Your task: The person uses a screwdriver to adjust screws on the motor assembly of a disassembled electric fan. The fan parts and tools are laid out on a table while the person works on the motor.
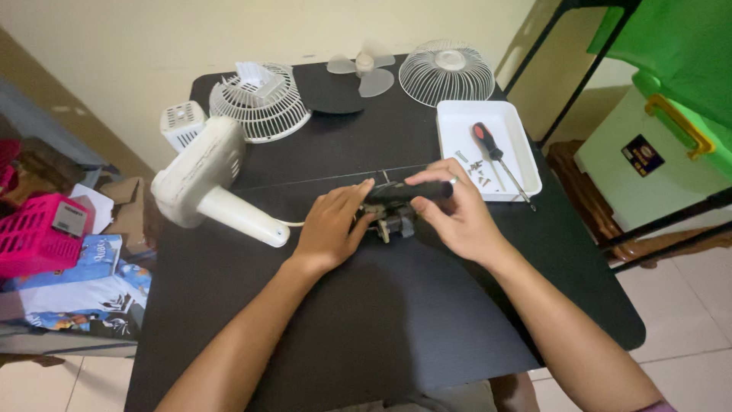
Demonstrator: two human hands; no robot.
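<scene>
On the black table (427, 336), beside the white fan base (204, 183), both hands work at a small fan motor (393, 223) lying mid-table — disassembly, by the look of it. The left hand (329, 229) rests on it with fingers half-curled; the right hand (456, 212) is closed around a dark-handled tool (408, 191). The tool's tip is hidden — the fastener cannot be made out.
</scene>
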